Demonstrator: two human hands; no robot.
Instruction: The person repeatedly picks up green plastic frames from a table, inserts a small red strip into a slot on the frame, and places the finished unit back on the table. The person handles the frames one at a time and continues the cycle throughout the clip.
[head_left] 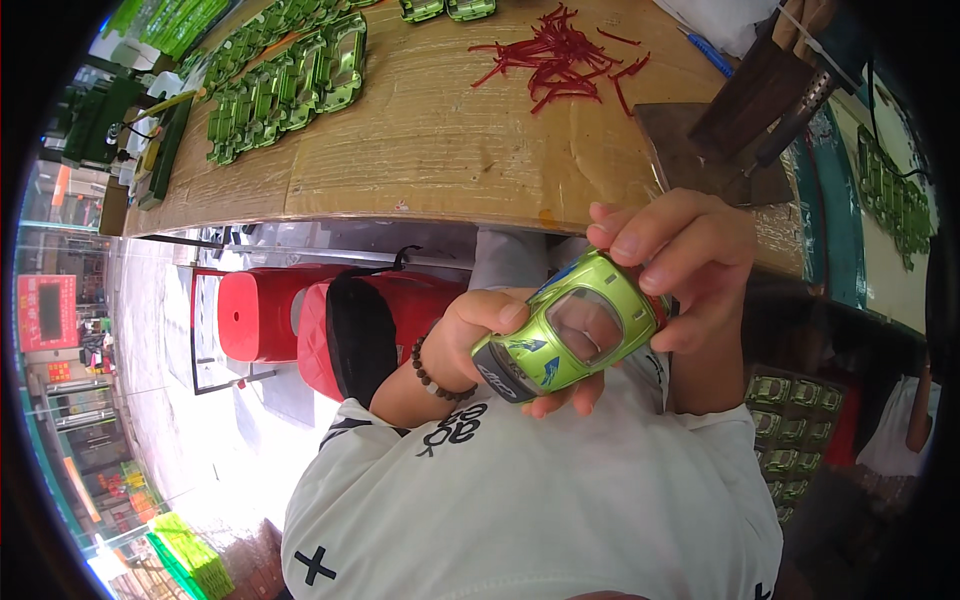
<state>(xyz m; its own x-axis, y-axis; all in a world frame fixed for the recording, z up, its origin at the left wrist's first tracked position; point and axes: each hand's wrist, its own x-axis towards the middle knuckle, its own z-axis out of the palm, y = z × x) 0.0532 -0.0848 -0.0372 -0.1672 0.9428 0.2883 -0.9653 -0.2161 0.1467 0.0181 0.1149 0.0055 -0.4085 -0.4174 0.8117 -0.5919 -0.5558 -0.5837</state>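
Note:
A shiny green toy car body [525, 350] with blue markings and a dark end panel is held up in front of my chest, tilted. Through its window openings I see skin behind it. My left hand [478, 325], with a beaded bracelet at the wrist, grips it from the left, thumb on the near side and fingertips showing below. My right hand [700, 245] curls its fingers round the upper right end of the body. A sliver of red shows beside these fingers; whether it is a separate piece I cannot tell.
On the wooden table [410, 150] lie a pile of thin red strips [565, 55] and rows of green car bodies [290, 85]. A blue-handled tool [708, 52] and a dark wooden block [745, 90] stand right. Red stools [265, 315] are left, below the table edge.

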